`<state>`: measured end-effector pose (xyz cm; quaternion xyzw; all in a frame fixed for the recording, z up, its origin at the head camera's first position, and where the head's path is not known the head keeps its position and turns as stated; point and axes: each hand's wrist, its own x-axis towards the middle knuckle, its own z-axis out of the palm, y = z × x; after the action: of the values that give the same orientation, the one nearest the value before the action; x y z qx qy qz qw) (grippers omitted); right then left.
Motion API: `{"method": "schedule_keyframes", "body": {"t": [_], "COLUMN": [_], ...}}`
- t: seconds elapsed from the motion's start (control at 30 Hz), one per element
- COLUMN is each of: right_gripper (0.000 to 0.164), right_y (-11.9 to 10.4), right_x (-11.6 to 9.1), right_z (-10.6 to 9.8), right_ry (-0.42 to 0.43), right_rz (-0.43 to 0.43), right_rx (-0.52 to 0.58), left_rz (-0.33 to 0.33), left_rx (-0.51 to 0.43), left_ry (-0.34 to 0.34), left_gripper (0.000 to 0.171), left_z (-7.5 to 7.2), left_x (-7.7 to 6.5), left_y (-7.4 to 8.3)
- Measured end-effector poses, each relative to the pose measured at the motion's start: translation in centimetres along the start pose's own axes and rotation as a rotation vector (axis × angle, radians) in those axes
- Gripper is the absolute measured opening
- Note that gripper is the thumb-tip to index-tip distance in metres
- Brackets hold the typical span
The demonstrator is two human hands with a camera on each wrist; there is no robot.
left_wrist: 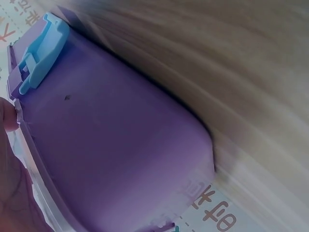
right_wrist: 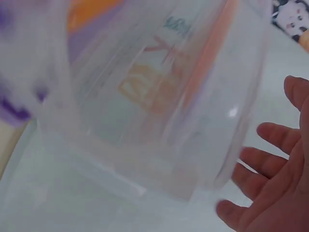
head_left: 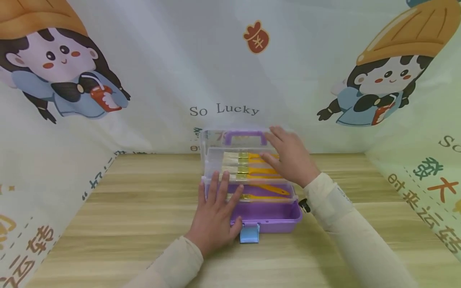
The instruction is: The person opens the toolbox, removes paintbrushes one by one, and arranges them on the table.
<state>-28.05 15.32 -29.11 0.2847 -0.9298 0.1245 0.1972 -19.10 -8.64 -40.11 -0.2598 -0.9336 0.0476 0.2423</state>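
A purple storage box (head_left: 277, 227) stands with its clear lid (head_left: 204, 144) raised at the back and a purple handle (head_left: 227, 139) on the lid. Several flat paintbrushes (head_left: 264, 171) with yellow handles and pale bristles lie in its clear stepped trays. My left hand (head_left: 214, 220) rests over the front left of the box, fingers spread, hiding that corner; its thumb is by the front rim. Beside the lid's right edge is my right hand (head_left: 291, 156), fingers extended and holding nothing; in the right wrist view its fingertips (right_wrist: 248, 154) are close to the clear plastic.
A light blue latch (head_left: 249, 234) hangs down at the box's front. The wood-patterned table (head_left: 144, 208) surrounds the box, and a printed white cloth (head_left: 230, 72) stands behind it and along both sides. A small black object (head_left: 304, 205) is by the right wrist.
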Motion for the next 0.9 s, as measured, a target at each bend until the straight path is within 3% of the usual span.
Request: {"method": "schedule_keyframes", "body": {"t": [0.1,0.2,0.3,0.53,0.9], "right_gripper": [0.065,0.07,0.07,0.069,0.065], "right_y": [-1.2,-1.9,-2.1,-1.4,-0.6], "right_x": [-1.3,-2.0,-1.9,-0.7,1.4], "right_z": [1.1,2.3,2.9,3.2,3.4], "right_ry": [-0.066,-0.185,-0.247,-0.27,-0.267], "right_rz": [-0.021,0.03,0.079,0.088,0.103], "right_rx": [0.007,0.0,0.001,-0.041,-0.023], "left_rz": [0.003,-0.003,-0.015,-0.036,-0.041], "left_rx": [0.004,0.003,-0.008,-0.059,-0.061], "left_ry": [0.001,0.01,0.012,-0.007,-0.019], "left_gripper": [0.078,0.079,0.08,0.076,0.073], "left_z": [0.1,0.1,0.0,0.2,0.8], "left_x": [-0.1,-0.1,0.1,0.1,0.1], "left_y": [0.1,0.1,0.1,0.4,0.3]}}
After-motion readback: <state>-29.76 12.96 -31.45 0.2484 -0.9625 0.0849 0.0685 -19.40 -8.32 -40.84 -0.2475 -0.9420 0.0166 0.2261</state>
